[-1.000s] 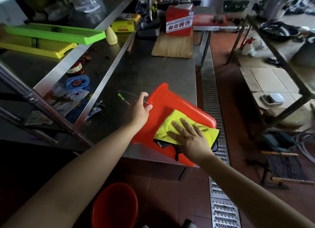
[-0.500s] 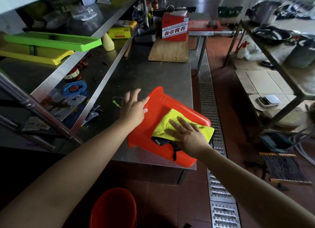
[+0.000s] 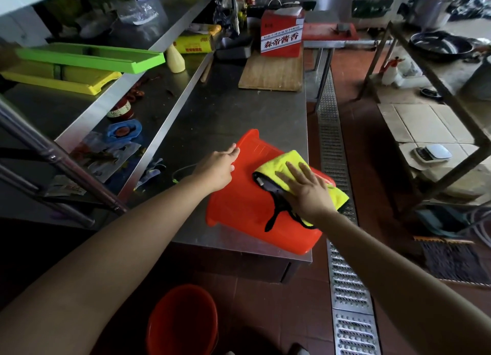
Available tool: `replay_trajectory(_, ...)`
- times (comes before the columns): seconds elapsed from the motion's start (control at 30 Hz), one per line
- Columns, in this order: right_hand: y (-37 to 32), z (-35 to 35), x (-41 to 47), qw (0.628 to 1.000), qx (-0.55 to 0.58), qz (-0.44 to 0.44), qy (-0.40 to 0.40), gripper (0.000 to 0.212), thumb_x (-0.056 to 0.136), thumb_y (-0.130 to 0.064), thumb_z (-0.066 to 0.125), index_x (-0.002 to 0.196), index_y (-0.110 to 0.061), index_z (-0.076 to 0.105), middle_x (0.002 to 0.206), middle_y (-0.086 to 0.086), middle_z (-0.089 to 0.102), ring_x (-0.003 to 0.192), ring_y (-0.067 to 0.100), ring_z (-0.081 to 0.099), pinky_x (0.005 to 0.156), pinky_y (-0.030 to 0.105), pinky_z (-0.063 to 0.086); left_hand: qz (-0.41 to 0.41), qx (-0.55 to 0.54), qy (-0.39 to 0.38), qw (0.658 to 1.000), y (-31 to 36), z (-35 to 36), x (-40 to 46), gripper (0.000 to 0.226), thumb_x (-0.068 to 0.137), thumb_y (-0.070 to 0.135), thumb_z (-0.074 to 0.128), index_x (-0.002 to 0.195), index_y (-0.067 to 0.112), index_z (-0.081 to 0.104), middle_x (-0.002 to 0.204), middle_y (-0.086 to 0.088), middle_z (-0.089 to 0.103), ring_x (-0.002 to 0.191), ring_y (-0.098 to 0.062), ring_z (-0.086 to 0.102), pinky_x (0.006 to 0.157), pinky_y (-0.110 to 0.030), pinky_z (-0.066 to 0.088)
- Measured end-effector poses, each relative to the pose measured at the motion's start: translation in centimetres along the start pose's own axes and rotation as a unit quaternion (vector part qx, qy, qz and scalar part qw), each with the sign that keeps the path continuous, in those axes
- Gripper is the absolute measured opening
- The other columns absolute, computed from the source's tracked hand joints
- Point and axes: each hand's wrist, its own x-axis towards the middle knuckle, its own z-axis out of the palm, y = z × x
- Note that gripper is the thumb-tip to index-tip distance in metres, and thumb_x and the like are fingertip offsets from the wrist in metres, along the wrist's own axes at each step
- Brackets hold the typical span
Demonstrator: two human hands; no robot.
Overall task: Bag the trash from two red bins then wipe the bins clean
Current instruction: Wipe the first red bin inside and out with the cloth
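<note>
Both forearms are bare to the left hand (image 3: 216, 168) and right hand (image 3: 308, 192), no sleeves or gloves

Single head-worn view — forward and down, close over steel counter (image 3: 228, 110)

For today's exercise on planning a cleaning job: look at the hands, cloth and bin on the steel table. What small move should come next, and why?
Probably slide the right hand, pressing the yellow cloth, down the bin's unwiped side toward its rim, while the left hand steadies it. The bin lies on its side at the table's edge, partly overhanging.
</note>
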Motion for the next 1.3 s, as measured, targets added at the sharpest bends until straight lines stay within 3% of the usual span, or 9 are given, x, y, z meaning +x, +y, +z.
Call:
replay_trajectory(0.13, -3.1, 5.5, -4.1, 0.968, -0.149, -0.196, 0.057, 0.076, 0.083, -0.047, 0.071, 0.151, -0.040, 0.039, 0.167, -0.001, 0.015, 0.153, 0.038, 0.009, 0.115, 0.065, 0.025, 0.010, -0.012, 0.004, 1.000, -0.7, 0.1, 0.1, 0.059, 0.099, 0.016, 0.050, 0.153, 0.022, 0.028, 0.160, 0.013, 0.018, 0.132, -0.026, 0.048, 0.104, -0.041, 0.046)
replay_trajectory(0.23, -1.6, 5.8, -4.1, 0.950, -0.170, -0.253, 0.068, 0.081, 0.081, -0.036, 0.075, 0.153, -0.039, 0.037, 0.168, 0.000, 0.010, 0.154, 0.036, 0.006, 0.116, 0.063, 0.024, 0.020, -0.010, 0.020, 1.000, -1.0, 0.6, -0.2, 0.059, 0.099, 0.017, 0.051, 0.153, 0.021, 0.028, 0.160, 0.012, 0.019, 0.131, -0.024, 0.049, 0.102, -0.039, 0.048)
replay_trajectory(0.37, 2.7, 2.5, -1.3, 0.979, -0.065, -0.182, 0.068, 0.060, 0.093, -0.044, 0.062, 0.150, -0.044, 0.040, 0.165, -0.005, 0.022, 0.151, 0.030, 0.023, 0.110, 0.056, 0.033, 0.026, -0.017, 0.030, 0.999, -1.1, 1.0, -0.4, 0.058, 0.098, 0.019, 0.051, 0.152, 0.020, 0.030, 0.160, 0.011, 0.021, 0.132, -0.024, 0.048, 0.103, -0.038, 0.047)
replay_trajectory(0.43, 5.2, 0.8, 0.5, 0.996, 0.029, -0.077, 0.042, 0.054, 0.099, -0.048, 0.054, 0.149, -0.045, 0.038, 0.164, -0.006, 0.027, 0.150, 0.027, 0.026, 0.115, 0.049, 0.031, 0.020, -0.019, 0.035, 0.999, -1.0, 0.9, -0.3, 0.058, 0.099, 0.019, 0.050, 0.152, 0.021, 0.029, 0.160, 0.013, 0.019, 0.132, -0.022, 0.048, 0.102, -0.038, 0.049)
replay_trajectory(0.53, 6.4, 0.2, 1.5, 0.988, 0.144, 0.042, 0.039, 0.055, 0.098, -0.046, 0.057, 0.150, -0.036, 0.042, 0.160, -0.004, 0.035, 0.148, 0.027, 0.029, 0.118, 0.041, 0.029, 0.019, -0.024, 0.033, 0.999, -0.8, 0.9, -0.2, 0.057, 0.099, 0.018, 0.050, 0.152, 0.021, 0.030, 0.160, 0.013, 0.020, 0.132, -0.023, 0.048, 0.103, -0.038, 0.048)
replay_trajectory(0.67, 3.4, 3.8, -3.1, 0.989, -0.015, -0.084, 0.123, 0.057, 0.095, -0.046, 0.054, 0.150, -0.039, 0.041, 0.162, -0.003, 0.032, 0.149, 0.031, 0.028, 0.110, 0.055, 0.034, 0.011, -0.019, 0.029, 0.999, -1.2, 0.5, -0.1, 0.057, 0.099, 0.015, 0.049, 0.152, 0.023, 0.032, 0.159, 0.015, 0.021, 0.130, -0.024, 0.049, 0.104, -0.038, 0.046)
replay_trajectory(0.83, 2.0, 6.3, -7.4, 0.954, -0.122, -0.236, 0.139, 0.064, 0.090, -0.031, 0.054, 0.152, -0.040, 0.038, 0.166, -0.002, 0.022, 0.153, 0.034, 0.017, 0.113, 0.061, 0.028, 0.021, -0.028, 0.028, 0.999, -1.8, 0.4, -0.7, 0.057, 0.099, 0.011, 0.051, 0.152, 0.022, 0.032, 0.158, 0.015, 0.022, 0.128, -0.021, 0.052, 0.102, -0.038, 0.049)
replay_trajectory(1.1, -0.8, 6.1, -6.5, 0.966, -0.140, -0.185, 0.110, 0.076, 0.087, -0.034, 0.071, 0.153, -0.039, 0.034, 0.167, 0.000, 0.017, 0.153, 0.037, 0.011, 0.114, 0.063, 0.025, 0.030, -0.071, -0.028, 0.997, -2.8, -0.2, -0.3, 0.054, 0.101, 0.020, 0.050, 0.151, 0.031, 0.033, 0.156, 0.022, 0.020, 0.140, -0.017, 0.038, 0.114, -0.038, 0.035)
replay_trajectory(1.3, -9.8, 5.5, 0.5, 0.976, -0.120, -0.161, 0.082, 0.061, 0.097, -0.030, 0.055, 0.154, -0.038, 0.033, 0.168, 0.000, 0.011, 0.154, 0.038, 0.003, 0.116, 0.065, 0.016, 0.047, -0.075, -0.020, 0.996, -3.1, -0.5, 0.1, 0.051, 0.100, 0.019, 0.049, 0.149, 0.026, 0.038, 0.156, 0.016, 0.026, 0.139, -0.016, 0.039, 0.115, -0.030, 0.031)
